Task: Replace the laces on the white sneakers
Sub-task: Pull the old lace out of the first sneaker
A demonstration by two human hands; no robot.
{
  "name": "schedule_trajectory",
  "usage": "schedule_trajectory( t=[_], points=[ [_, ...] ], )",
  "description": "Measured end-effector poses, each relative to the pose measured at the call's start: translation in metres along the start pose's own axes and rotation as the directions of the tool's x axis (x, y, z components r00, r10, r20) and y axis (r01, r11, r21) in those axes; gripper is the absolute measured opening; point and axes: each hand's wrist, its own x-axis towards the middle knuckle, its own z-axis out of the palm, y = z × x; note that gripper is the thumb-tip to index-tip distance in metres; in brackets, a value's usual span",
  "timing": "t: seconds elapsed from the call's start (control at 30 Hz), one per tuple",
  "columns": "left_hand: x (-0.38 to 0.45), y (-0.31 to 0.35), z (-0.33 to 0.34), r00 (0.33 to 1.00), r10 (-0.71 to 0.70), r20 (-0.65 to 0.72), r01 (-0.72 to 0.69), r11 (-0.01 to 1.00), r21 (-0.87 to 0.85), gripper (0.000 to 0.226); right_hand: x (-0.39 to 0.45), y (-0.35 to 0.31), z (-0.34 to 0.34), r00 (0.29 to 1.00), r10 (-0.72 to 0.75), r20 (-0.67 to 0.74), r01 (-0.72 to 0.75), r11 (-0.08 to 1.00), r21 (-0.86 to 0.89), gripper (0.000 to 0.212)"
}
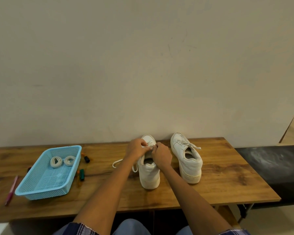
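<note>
Two white sneakers stand on the wooden table, heels toward me. Over the left sneaker (148, 173), my left hand (136, 150) and my right hand (161, 154) both pinch its white lace (116, 162) at the eyelets. A loose end of that lace trails left across the table. The right sneaker (187, 158) stands beside it, laced and tied. Two coiled white laces (56, 161) (69, 160) lie in a light blue basket (41, 190) at the left.
A pink pen (11, 190) lies left of the basket. Small green, orange and black markers (81, 173) are scattered to the basket's right. The table's back edge meets a plain wall. A black surface (275, 167) adjoins the table on the right.
</note>
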Motion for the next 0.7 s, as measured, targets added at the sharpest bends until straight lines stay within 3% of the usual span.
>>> schedule_trajectory(
  t=[0.2, 0.3, 0.37, 0.43, 0.47, 0.5, 0.53, 0.6, 0.7],
  points=[
    [-0.006, 0.006, 0.015, 0.996, -0.005, -0.086, 0.005, 1.000, 0.000, 0.014, 0.000, -0.001, -0.001, 1.000, 0.008, 0.000, -0.008, 1.000, 0.001, 0.026],
    [-0.004, 0.005, 0.015, 0.982, -0.113, -0.152, 0.072, 0.964, -0.255, 0.012, 0.000, -0.001, -0.001, 1.000, -0.001, 0.000, 0.001, 1.000, 0.000, 0.026],
    [-0.002, 0.007, 0.008, 0.934, -0.276, -0.228, 0.093, 0.802, -0.590, 0.014, -0.001, 0.000, -0.001, 1.000, -0.006, -0.001, 0.006, 1.000, 0.005, 0.027],
    [0.000, 0.010, -0.006, 0.836, -0.509, -0.205, 0.075, 0.476, -0.876, 0.016, 0.000, 0.001, -0.001, 1.000, -0.004, 0.004, 0.004, 1.000, 0.007, 0.028],
    [0.002, 0.008, -0.015, 0.793, -0.584, -0.176, 0.037, 0.335, -0.942, 0.017, 0.001, 0.001, -0.001, 1.000, -0.002, 0.004, 0.002, 1.000, 0.006, 0.028],
    [0.004, 0.005, -0.023, 0.770, -0.617, -0.163, 0.007, 0.264, -0.965, 0.018, 0.001, 0.001, -0.001, 1.000, 0.000, 0.004, 0.000, 1.000, 0.004, 0.029],
    [0.006, 0.001, -0.030, 0.768, -0.617, -0.169, 0.005, 0.270, -0.963, 0.020, 0.001, 0.001, -0.002, 1.000, 0.001, 0.005, -0.001, 1.000, 0.001, 0.029],
    [0.008, -0.008, -0.040, 0.795, -0.575, -0.192, 0.107, 0.445, -0.889, 0.025, 0.000, 0.001, -0.001, 1.000, 0.001, 0.004, -0.001, 1.000, 0.002, 0.029],
    [0.001, -0.015, -0.041, 0.819, -0.557, -0.137, 0.422, 0.748, -0.513, 0.036, 0.000, 0.000, -0.001, 1.000, 0.002, 0.002, -0.002, 1.000, 0.003, 0.030]
  ],
)
